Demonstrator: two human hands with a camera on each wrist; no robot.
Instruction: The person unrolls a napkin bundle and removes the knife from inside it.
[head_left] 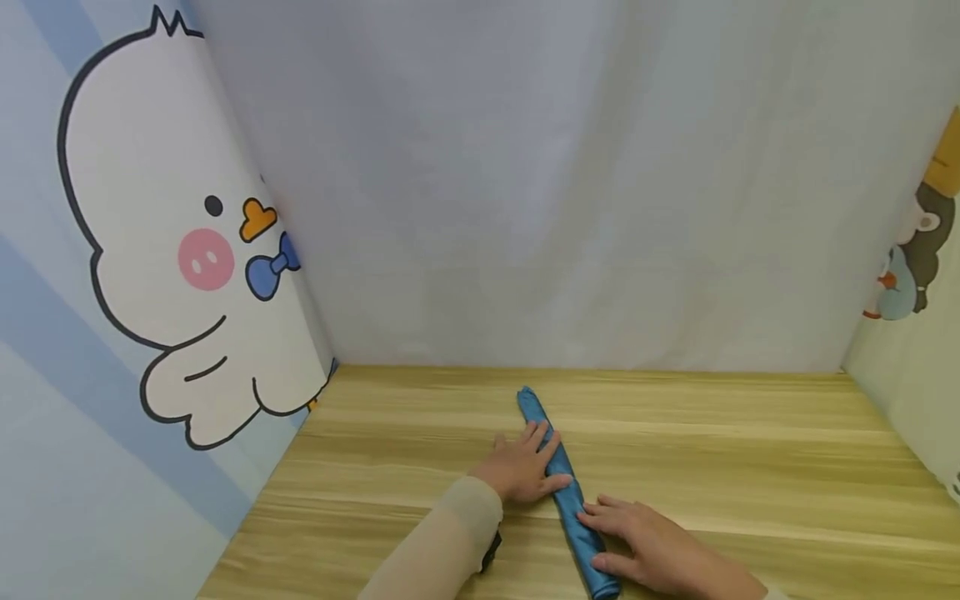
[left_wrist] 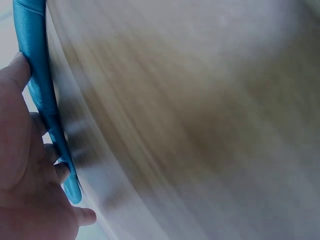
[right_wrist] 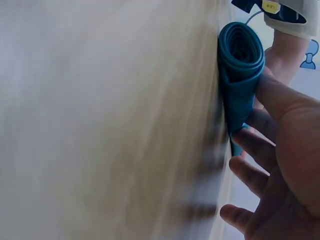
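A teal-blue cloth, rolled into a long tube, lies slantwise on the wooden table with one end toward the back. Its spiral layers show at the near end in the right wrist view. My left hand rests on the far half of the roll from the left, fingers spread and fairly straight. Against the near half, on the right side, my right hand touches the cloth with extended fingertips and thumb. In the left wrist view the thumb and fingers lie along the roll.
The wood-grain table ends at a pale curtain behind. On the left stands a side panel with a cartoon bird; another printed panel borders the right. A dark strap is at my left wrist.
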